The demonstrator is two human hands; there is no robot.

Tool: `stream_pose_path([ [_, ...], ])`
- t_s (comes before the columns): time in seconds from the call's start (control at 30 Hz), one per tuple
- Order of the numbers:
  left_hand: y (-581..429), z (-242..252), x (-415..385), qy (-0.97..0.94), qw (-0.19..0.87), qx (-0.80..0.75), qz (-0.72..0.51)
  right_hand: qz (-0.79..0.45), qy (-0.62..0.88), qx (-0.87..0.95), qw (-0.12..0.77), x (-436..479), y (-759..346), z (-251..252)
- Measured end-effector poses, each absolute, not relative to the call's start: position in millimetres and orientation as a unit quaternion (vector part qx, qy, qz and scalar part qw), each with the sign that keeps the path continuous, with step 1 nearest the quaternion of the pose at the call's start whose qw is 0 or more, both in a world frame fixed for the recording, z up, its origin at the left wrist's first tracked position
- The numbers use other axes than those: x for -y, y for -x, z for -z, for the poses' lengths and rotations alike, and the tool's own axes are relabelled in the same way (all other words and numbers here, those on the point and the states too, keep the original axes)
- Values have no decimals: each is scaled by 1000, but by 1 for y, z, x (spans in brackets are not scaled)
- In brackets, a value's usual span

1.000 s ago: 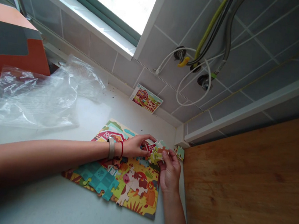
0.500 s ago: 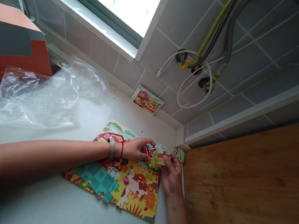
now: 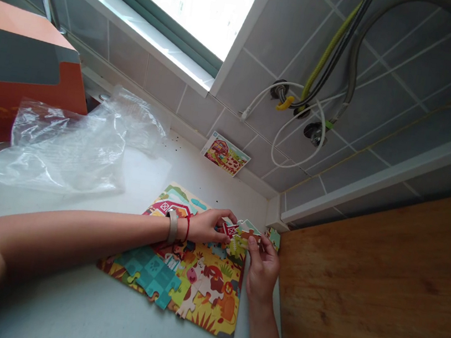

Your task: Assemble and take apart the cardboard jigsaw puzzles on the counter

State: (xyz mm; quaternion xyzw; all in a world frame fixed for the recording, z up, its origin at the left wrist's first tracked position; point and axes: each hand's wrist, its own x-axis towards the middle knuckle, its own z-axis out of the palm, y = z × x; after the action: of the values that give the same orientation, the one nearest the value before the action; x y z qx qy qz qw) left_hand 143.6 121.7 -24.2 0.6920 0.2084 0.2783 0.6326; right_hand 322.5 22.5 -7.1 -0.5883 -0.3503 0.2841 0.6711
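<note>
A farm-themed jigsaw puzzle (image 3: 209, 284) lies on the white counter, with a cow, a lion and teal checkered pieces showing. My left hand (image 3: 207, 226) reaches across it, fingers closed on the edge of a red barn puzzle piece (image 3: 230, 229) near the upper right. At the right, my right hand (image 3: 263, 264) pinches a brown and pale puzzle piece (image 3: 250, 233) between thumb and fingers. The two pieces are close together; whether they are joined I cannot tell. My left forearm hides part of the puzzle's upper left.
Behind the puzzle a small picture card (image 3: 226, 154) leans on the tiled wall. Crumpled clear plastic (image 3: 64, 152) and an orange-grey box (image 3: 24, 79) are at the left. Several puzzle pieces (image 3: 273, 238) rest beside a wooden board (image 3: 377, 280). Hoses (image 3: 326, 49) hang above.
The whole view has shifted slightly. My right hand's piece sits a little lower and flatter against the neighbouring pieces. My left hand has stayed nearly in place.
</note>
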Motion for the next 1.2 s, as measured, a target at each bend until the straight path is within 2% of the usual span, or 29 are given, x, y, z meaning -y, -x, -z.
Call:
stream_pose_path([
  [0.1, -141, 20, -121, -687, 649, -174, -276, -378, 556, 268, 690, -25, -323, 1],
  [0.2, -140, 21, -121, -687, 650, -171, -275, -420, 536, 223, 698, -27, -328, -2],
  [0.33, -145, 28, -124, -658, 660, -201, -302, -423, 526, 208, 708, -28, -336, -1],
  [0.5, -153, 34, -130, -569, 721, -232, -322, -409, 511, 231, 719, -27, -330, 0],
  [0.73, -152, 32, -127, -595, 719, -156, -323, -400, 574, 329, 635, -25, -311, 14],
  [0.83, -148, 28, -124, -664, 666, -122, -318, -384, 581, 346, 628, -25, -315, 21],
  [1.0, -144, 28, -118, -813, 463, -165, -312, -394, 577, 365, 616, -26, -321, 24],
  [1.2, -145, 29, -116, -874, 328, -213, -289, -318, 605, 422, 596, -26, -321, 16],
])
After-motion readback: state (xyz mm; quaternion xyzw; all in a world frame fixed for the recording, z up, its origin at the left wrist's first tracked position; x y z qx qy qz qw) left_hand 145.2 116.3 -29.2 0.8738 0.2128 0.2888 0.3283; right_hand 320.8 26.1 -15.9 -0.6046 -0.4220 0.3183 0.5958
